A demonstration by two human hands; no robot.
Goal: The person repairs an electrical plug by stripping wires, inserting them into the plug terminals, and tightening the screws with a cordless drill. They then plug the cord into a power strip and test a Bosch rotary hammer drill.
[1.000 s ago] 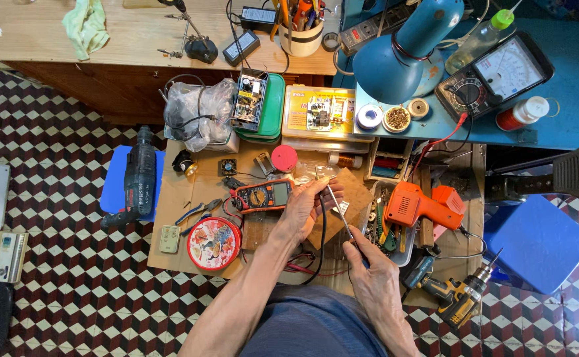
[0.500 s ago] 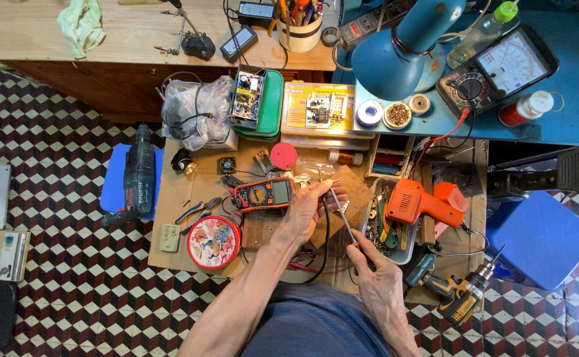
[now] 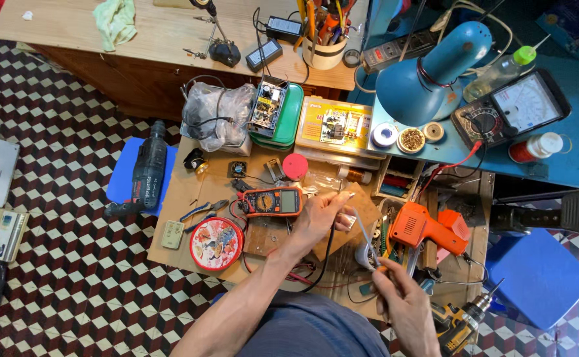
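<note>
Up top, a cup crammed with tools stands on the desk; a green tray holds a circuit board. Low on the cluttered wooden table, the left hand pinches a small part beside the multimeter. The right hand grips a thin tool, fingers closed, tip at that part. Checkered tiles cover the floor.

Multimeter on the low table, round tin before it, heat gun to its right.
</note>
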